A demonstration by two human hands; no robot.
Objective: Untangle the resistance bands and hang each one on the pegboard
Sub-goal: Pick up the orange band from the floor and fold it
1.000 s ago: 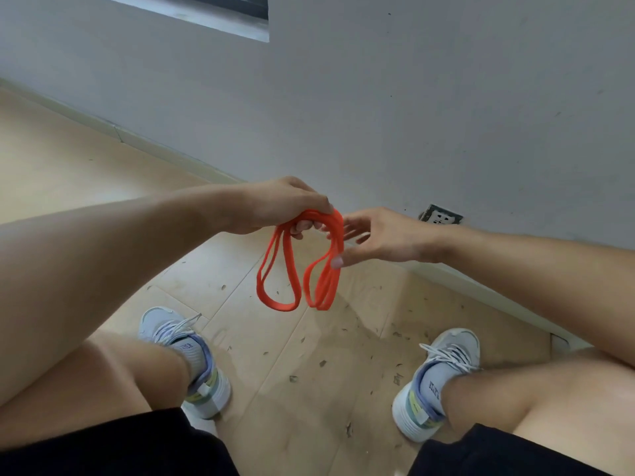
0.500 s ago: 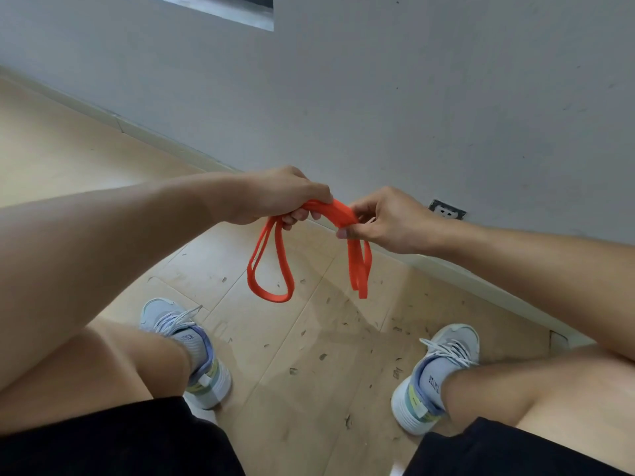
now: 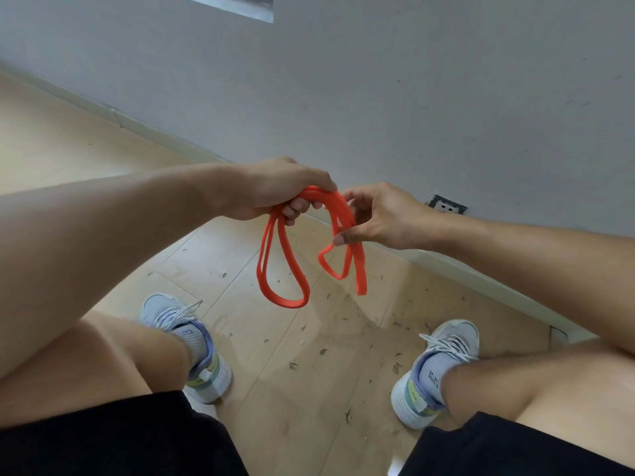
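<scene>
Orange resistance bands [image 3: 330, 214]: tangled bundle, held in the air between both hands above the floor [image 3: 309, 355]. Left hand [image 3: 278, 190]: fist closed over the top of the bundle; one long loop hangs below it. Right hand [image 3: 381, 218]: thumb and fingers pinching the strands on the right side; two shorter loops hang beneath. Wooden floor scattered with small debris. Grey wall [image 3: 412, 80] behind, with socket [image 3: 446, 205] near the skirting. Two pale sneakers, left [image 3: 192, 348] and right [image 3: 436, 369], planted on the floor.
</scene>
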